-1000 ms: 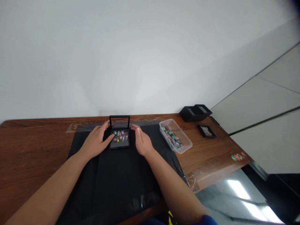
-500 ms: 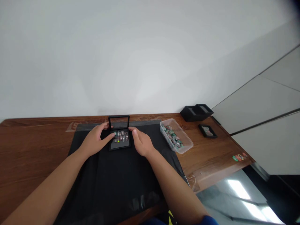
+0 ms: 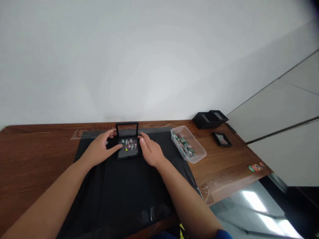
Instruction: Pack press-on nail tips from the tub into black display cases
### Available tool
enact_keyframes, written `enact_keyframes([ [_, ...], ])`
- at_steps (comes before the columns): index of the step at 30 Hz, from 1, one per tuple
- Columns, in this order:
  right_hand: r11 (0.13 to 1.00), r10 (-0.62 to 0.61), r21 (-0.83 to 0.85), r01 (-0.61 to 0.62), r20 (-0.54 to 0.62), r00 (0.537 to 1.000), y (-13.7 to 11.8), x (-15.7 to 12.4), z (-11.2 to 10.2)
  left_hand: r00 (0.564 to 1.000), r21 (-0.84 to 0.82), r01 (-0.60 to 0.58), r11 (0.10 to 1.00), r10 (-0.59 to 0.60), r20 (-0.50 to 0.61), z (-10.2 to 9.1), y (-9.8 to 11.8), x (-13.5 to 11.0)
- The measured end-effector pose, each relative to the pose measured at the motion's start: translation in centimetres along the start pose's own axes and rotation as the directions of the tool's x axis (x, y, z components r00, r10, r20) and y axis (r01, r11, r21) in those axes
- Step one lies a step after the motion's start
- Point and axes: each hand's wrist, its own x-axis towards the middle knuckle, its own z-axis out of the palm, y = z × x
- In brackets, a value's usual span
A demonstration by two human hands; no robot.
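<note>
A small black hinged case [image 3: 128, 154] lies on a black sheet [image 3: 124, 192], its framed lid [image 3: 127, 124] raised upright at the back. Small glossy rounded pieces [image 3: 131, 141], pinkish, green and clear, sit in the case's upper part, with a bright yellow spot among them. My left hand [image 3: 99, 149] holds the case's left side, thumb at the leftmost pieces and fingers by the lid. At the right side, my right hand [image 3: 152, 152] rests with fingers stretched out close along the edge; whether it touches is hard to tell. A tiny pale piece [image 3: 106, 142] shows beside my left palm.
Right of the sheet stands a clear plastic tub [image 3: 199, 156] of small green and pink pieces. Black open boxes [image 3: 204, 121] stand against the wall, with a flat black case [image 3: 221, 139] in front. Several coloured rings [image 3: 256, 167] lie near the wooden table's [image 3: 231, 159] right edge.
My left thumb has shifted slightly down along the pieces, uncovering the green one. My right fingers have moved a little off the lid's corner. The case stays in place.
</note>
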Motion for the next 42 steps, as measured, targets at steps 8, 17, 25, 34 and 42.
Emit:
enact_keyframes([
  [8,1.0,-0.028,0.0,0.028,-0.004,1.0,0.2,0.0,0.2,1.0,0.028,0.024,0.999,-0.024,-0.008,-1.9,0.4,-0.1],
  [17,0.999,-0.033,-0.005,0.033,-0.001,0.999,0.2,0.0,0.1,0.993,0.117,-0.001,0.993,-0.013,0.121,-2.4,0.8,-0.2],
  [25,0.999,-0.039,-0.017,0.039,0.002,0.999,0.2,-0.1,0.1,0.984,0.131,-0.035,0.991,0.012,0.176,-2.1,1.1,-0.3],
  [34,0.997,-0.044,-0.057,0.044,0.002,0.999,0.3,-0.1,0.1,0.977,0.111,-0.115,0.987,0.092,0.195,-1.6,1.8,-0.4],
  [42,0.996,-0.037,-0.084,0.038,0.014,0.999,0.1,-0.1,0.1,0.976,0.019,-0.105,0.994,0.099,0.194,-1.9,2.3,-0.4],
])
